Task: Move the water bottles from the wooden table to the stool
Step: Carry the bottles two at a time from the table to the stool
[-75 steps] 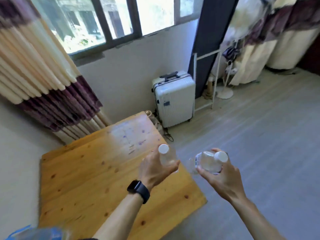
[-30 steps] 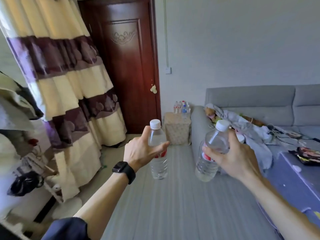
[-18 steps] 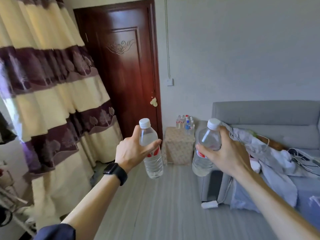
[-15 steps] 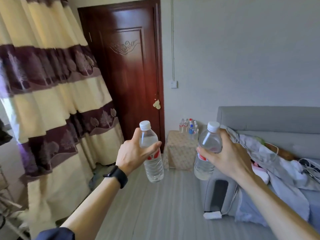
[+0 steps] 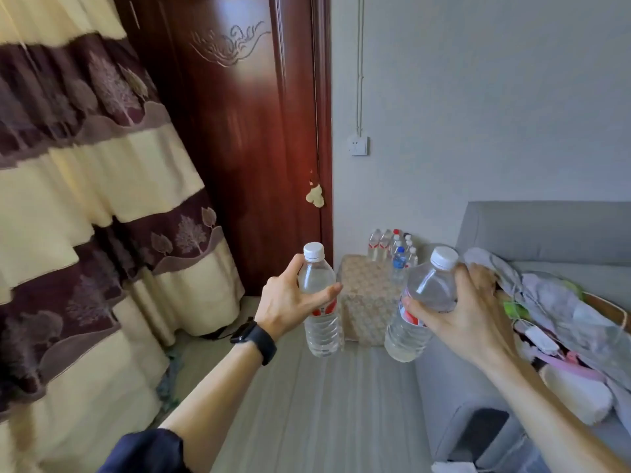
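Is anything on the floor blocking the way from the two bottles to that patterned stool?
Nothing visible. The left bottle and right bottle are held above bare floor that runs to the stool; other bottles stand at its back.

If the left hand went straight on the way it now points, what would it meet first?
Most likely the patterned stool ahead, where other bottles already stand; the floor between it and the left hand looks free. Depth is unclear.

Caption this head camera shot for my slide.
Left hand grips left bottle, right hand grips right bottle, patterned stool ahead.
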`<state>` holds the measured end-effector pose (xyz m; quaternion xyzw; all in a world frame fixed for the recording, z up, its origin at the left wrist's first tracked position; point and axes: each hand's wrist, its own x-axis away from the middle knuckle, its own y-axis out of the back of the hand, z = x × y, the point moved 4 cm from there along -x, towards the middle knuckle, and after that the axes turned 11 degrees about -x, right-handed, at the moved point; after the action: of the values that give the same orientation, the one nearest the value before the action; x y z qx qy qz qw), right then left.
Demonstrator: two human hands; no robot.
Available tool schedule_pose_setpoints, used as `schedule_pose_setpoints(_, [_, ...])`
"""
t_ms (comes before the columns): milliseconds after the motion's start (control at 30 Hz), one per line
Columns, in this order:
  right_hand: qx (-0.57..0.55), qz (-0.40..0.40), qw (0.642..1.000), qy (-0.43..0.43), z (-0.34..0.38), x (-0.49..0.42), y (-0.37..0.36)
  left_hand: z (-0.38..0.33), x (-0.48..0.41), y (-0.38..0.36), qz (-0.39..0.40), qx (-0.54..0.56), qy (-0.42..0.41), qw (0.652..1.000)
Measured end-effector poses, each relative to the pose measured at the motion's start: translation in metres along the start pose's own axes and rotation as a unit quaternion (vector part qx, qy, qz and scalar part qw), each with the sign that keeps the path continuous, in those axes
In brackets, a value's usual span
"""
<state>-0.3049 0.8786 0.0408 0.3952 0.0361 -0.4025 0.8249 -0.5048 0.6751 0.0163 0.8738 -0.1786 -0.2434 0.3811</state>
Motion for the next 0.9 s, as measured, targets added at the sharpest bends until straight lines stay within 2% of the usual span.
schedule_pose_setpoints(133, [-0.004, -0.013, 1.0, -0.025, -0.031, -0.057, -0.031, 0.02, -0.079, -0.039, 0.037, -0.009, -0.005, 0.999])
schedule_pose_setpoints(433, [-0.018, 0.031, 0.992, -0.12, -0.146, -0.176, -0.114, 0.059, -0.213, -0.18, 0.14, 0.012, 0.03, 0.99])
schedule_pose_setpoints(667, [-0.038, 0.14, 0.962, -0.233, -0.245, -0.265, -0.188, 0.093, -0.278, -0.277, 0.196, 0.037, 0.13, 0.971])
schedule_pose_setpoints(900, [-0.014, 0.22, 0.931, -0.291, -0.314, -0.345, -0.253, 0.137, -0.354, -0.359, 0.257, 0.019, 0.199, 0.946])
